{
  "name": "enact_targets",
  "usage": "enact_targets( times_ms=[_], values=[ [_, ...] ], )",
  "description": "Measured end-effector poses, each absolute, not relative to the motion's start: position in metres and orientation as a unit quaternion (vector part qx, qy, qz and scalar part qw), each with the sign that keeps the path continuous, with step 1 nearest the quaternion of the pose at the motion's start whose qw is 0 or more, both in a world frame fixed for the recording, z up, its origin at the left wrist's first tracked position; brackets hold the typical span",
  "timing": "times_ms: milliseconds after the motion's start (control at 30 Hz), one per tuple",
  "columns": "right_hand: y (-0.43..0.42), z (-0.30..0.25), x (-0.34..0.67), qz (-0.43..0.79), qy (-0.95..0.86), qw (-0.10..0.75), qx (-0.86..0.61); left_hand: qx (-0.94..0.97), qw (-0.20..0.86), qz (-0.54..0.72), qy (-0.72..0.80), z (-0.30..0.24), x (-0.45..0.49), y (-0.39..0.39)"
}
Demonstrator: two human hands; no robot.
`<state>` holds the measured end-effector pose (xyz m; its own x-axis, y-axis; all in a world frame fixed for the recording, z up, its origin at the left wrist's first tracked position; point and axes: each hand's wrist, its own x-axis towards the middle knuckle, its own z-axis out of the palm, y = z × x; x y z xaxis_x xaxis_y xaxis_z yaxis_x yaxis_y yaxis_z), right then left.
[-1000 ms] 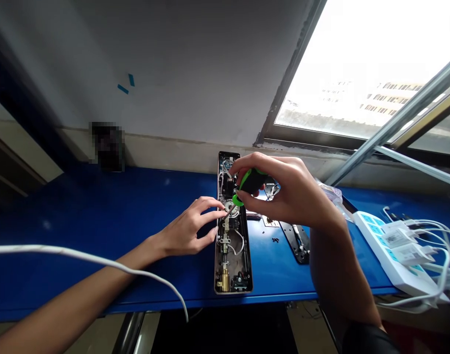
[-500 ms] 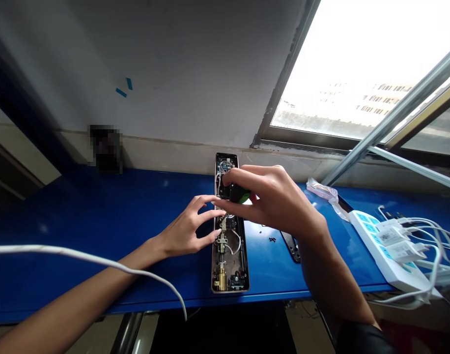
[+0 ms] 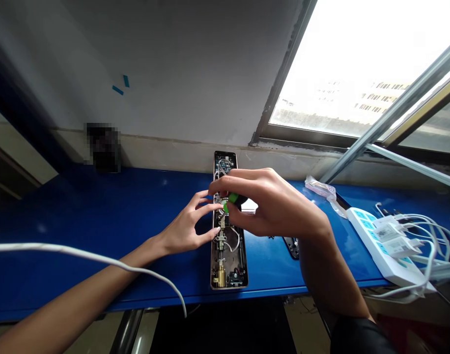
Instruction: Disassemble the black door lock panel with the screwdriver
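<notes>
- Slanting over the open case (image 3: 229, 260), the screwdriver (image 3: 233, 197) is pinched between thumb and fingers of the right hand (image 3: 271, 201).
- Fingers of the left hand (image 3: 186, 222) are spread, tips set at the case's left edge.
- The case is laid across the blue table (image 3: 136, 196).
- Beyond, 2 blue tapes (image 3: 118, 90) are stuck to the wall (image 3: 191, 73).

A bright window (image 3: 350, 54) breaks the grey wall (image 3: 191, 73) at right; the blue bench (image 3: 118, 206) meets the wall, pale floor (image 3: 301, 327) below.

2 hands (image 3: 188, 223) | 1 screwdriver (image 3: 233, 197) | 1 casing (image 3: 230, 261) | 2 blue strips (image 3: 118, 90)
</notes>
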<state>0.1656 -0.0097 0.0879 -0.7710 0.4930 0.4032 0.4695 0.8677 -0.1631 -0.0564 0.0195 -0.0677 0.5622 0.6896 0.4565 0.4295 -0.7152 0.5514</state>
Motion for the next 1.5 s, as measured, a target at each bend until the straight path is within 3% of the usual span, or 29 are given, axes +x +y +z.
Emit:
enact_targets(
  times_ms=[700,1500],
  values=[
    [0.002,0.076,0.157,-0.012,-0.93,0.277,-0.241,0.86,0.207,0.338,0.322,-0.06,-0.053,0.014],
    [-0.003,0.076,0.15,-0.02,-0.924,0.274,-0.265,0.86,0.202,0.338,0.324,-0.06,-0.053,0.015]
  ],
)
